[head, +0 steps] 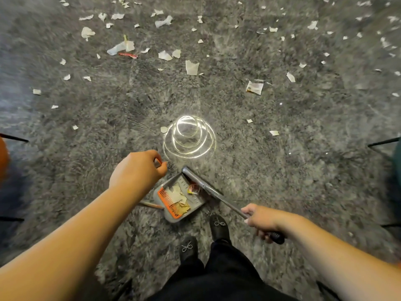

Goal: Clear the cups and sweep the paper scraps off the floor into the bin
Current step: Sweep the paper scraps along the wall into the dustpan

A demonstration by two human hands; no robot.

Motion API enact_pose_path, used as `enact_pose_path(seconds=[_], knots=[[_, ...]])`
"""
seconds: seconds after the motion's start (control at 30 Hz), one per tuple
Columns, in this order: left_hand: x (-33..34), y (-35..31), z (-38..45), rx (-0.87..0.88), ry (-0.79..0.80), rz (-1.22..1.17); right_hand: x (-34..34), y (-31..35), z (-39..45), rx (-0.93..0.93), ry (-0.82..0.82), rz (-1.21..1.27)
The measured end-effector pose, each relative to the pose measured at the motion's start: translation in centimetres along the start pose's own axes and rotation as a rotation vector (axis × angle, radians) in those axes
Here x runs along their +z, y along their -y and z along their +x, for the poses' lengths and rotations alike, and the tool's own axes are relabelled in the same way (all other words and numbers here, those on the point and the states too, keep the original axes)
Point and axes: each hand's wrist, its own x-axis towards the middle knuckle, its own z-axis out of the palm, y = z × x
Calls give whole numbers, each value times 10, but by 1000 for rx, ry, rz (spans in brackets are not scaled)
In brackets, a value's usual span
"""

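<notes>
Nearest the viewer, two black shoes (219, 228) with beaded bows stand on the grey shag carpet (303, 170), below black trousers (221, 276). Just ahead of the shoes lies one grey plastic dustpan (196, 199) fitted with an orange comb edge (168, 202); it holds several pale paper scraps and one reddish crumpled wrapper (193, 189). One brush with a grey metal shaft and black grip (217, 195) slants across the pan's right side, its head end at the pan's far corner. The right hand (262, 222) is clenched around the brush near the black grip. The left hand (138, 170) is curled, thumb and fingertips pinching a small dark object with an orange edge, apparently the dustpan's upright handle, though blur leaves this uncertain. One thin wooden stick (152, 205) lies on the carpet to the left of the pan, partly hidden by the left forearm.

Just beyond the left hand sits one bright ring-shaped light reflection (188, 137) on the carpet, with one small round scrap at its left edge. Farther out, torn white paper scraps (192, 67), too many to count, are scattered toward the carpet's far edge, denser at the far left and far right. Among them lie one red strip (128, 54) and one larger printed paper piece (255, 87). Dark furniture legs (383, 141) enter at the left and right edges.
</notes>
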Motion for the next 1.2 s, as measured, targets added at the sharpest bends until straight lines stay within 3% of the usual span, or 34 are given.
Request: enact_pose_path(seconds=[0.23,0.57,0.9,1.03,1.2], knots=[[1,28,-13,-13,-15,-25,38,15,-18,-35,90,239],[7,33,-28,4,-19,-9,42,-11,-37,-55,-38,441],[6,33,-28,2,-12,-7,41,1,-5,31,-83,391],[5,35,-27,6,-16,-8,42,4,12,74,-204,261],[5,36,-27,6,-15,-4,44,11,13,36,-191,116]])
